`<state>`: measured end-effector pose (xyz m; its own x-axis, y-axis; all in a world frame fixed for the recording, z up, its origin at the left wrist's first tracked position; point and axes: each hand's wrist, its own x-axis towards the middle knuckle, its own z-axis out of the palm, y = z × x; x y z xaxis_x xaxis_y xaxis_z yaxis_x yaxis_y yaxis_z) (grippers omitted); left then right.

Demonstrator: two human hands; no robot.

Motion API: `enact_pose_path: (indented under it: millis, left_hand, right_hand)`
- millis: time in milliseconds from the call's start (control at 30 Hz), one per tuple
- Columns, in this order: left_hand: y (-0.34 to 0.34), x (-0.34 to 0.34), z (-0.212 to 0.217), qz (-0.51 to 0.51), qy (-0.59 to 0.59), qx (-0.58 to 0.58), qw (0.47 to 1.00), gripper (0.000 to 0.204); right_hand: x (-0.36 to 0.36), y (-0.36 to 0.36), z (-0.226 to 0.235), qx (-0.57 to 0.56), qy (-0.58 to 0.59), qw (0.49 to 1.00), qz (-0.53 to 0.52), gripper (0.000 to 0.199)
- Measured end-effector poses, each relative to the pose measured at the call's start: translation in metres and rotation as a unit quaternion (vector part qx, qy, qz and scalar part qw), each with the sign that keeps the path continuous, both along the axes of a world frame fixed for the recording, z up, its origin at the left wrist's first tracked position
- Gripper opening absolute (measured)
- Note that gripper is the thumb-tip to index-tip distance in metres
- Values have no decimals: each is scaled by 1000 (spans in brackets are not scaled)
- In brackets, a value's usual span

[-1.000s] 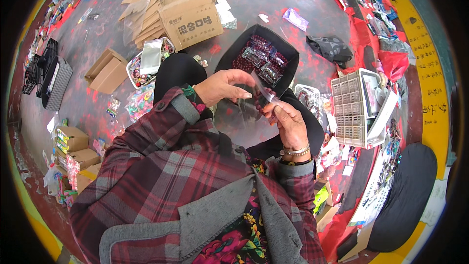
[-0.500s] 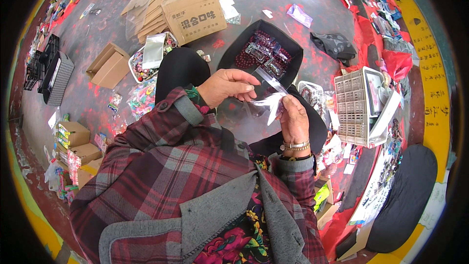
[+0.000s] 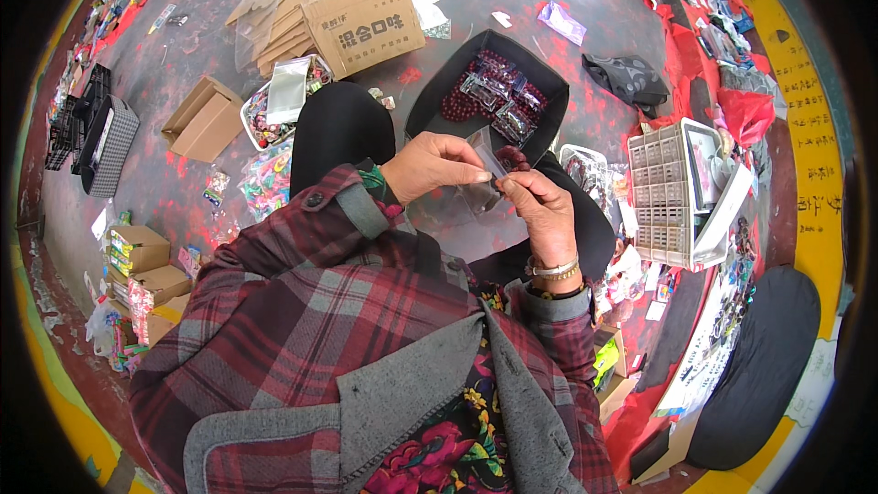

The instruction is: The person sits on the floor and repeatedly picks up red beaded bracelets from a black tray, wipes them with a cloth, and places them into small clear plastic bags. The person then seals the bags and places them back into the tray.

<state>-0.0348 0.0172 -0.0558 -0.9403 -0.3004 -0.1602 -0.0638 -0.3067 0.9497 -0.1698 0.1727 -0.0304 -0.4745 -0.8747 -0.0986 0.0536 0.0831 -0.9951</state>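
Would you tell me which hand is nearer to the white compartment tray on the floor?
Right. The right hand is over the lap, left of the white compartment tray; the left hand is farther left, pinching the clear bag.

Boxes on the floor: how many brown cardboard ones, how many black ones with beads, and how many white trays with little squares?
Brown cardboard boxes: 2
Black box of beads: 1
White compartment tray: 1
Total: 4

Red-and-grey plaid jacket (image 3: 302, 329), grey lapels — floral top, wristwatch (image 3: 551, 269), black trousers.
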Motion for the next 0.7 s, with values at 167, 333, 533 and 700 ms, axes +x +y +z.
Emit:
enact_pose_path:
  millis: [167,333,533,700]
  left_hand:
    - [4,-2,-5,11,-40,-4,999,8]
    - [4,-2,-11,28,-26,-18,999,9]
    - [5,-3,-13,59,15,-174,983,14]
    - [6,-3,-14,72,-5,-232,970,15]
  right_hand:
    - [4,-1,-5,-33,39,999,-1,6]
    - [7,-4,-5,-44,98,994,1,6]
    - [9,-6,-9,-53,153,987,3,5]
    - [11,-5,-5,-41,157,987,-5,5]
